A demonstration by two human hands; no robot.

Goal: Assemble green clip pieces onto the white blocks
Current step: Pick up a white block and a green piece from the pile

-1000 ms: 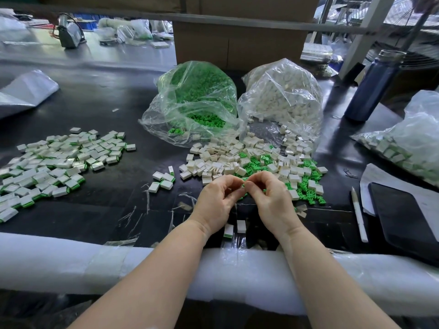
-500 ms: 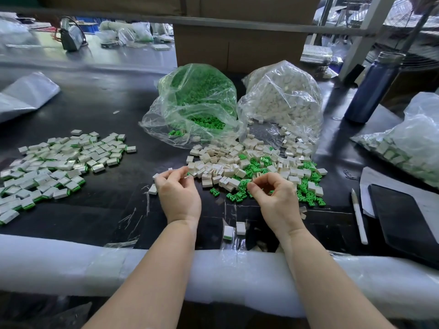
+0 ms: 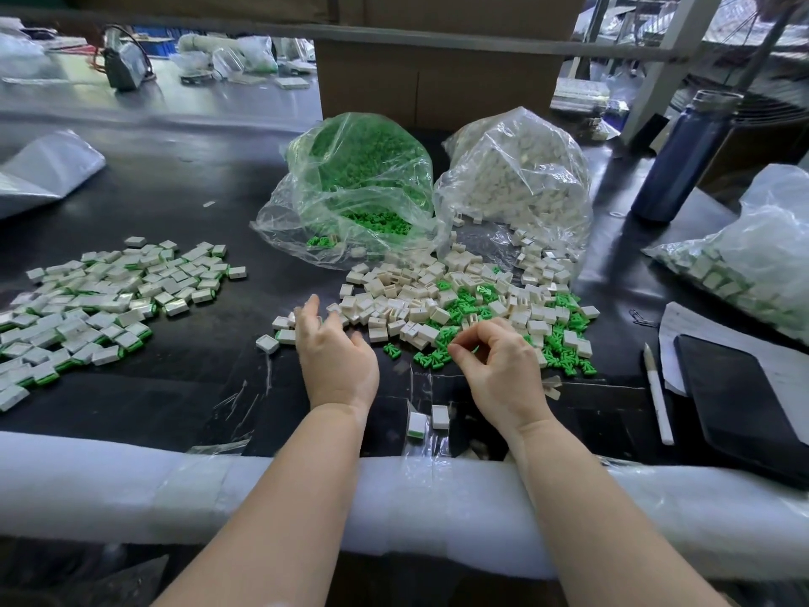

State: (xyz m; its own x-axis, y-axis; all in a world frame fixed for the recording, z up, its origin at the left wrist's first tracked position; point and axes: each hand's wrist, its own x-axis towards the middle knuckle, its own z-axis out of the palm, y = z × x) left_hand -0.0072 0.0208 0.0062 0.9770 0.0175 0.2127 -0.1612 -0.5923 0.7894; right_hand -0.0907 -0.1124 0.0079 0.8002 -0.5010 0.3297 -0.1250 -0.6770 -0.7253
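Loose white blocks (image 3: 420, 300) and green clips (image 3: 464, 306) lie heaped mid-table before two bags. The left hand (image 3: 335, 350), fingers spread and holding nothing, reaches the heap's left fringe; best take one block squarely. The right hand (image 3: 497, 365) pinches narrowly over the clips; whether it holds one, I cannot tell.

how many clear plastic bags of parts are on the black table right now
3. The bag of green clips lies at center back, the bag of white blocks beside it on its right, and a third bag of parts lies at the right edge, partly cut off. More may be out of view.
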